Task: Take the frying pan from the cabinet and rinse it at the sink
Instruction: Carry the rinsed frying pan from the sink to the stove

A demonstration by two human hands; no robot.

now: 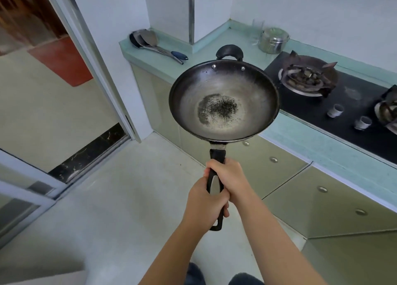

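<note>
The frying pan (223,100) is a dark, worn wok-shaped pan with a black loop handle at its far rim and a long black handle toward me. It hangs level in the air in front of the counter corner, with dark specks in its bottom. My right hand (229,177) grips the upper part of the long handle. My left hand (204,203) grips the handle just below it. No sink is in view. The cabinet doors (322,205) under the counter look closed.
A pale green counter (322,147) runs along the right with a black gas hob (309,78) set in it. Spatulas (150,43) lie on the counter's far left end, and a steel lidded pot (274,40) stands at the back. A sliding door frame (103,69) opens at left.
</note>
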